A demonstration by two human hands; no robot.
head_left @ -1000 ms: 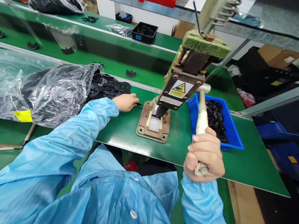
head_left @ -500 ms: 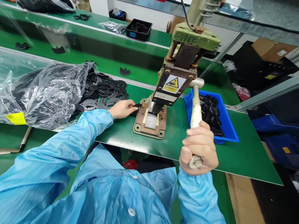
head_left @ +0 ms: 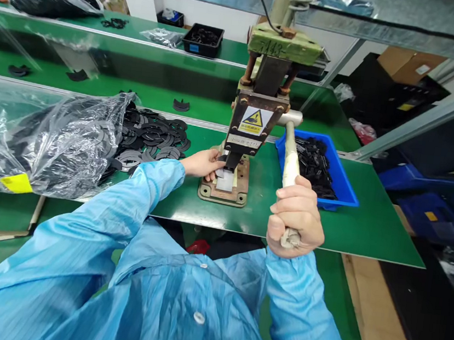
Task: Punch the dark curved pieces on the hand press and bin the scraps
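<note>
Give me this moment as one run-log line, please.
left hand: at press base | right hand: grips lever | blue bin: beside

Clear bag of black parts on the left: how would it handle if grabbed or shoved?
The bag looks floppy: the film is wrinkled and slumped over its load. Probably heavy for its size, since it is packed with black parts. Its mouth seems open toward the press, with parts spilled onto the table, so a shove may spill more.

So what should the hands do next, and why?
Probably draw the left hand back from under the press before the right hand pulls the lever. Its fingers sit at the press base, beside the small black part.
</note>
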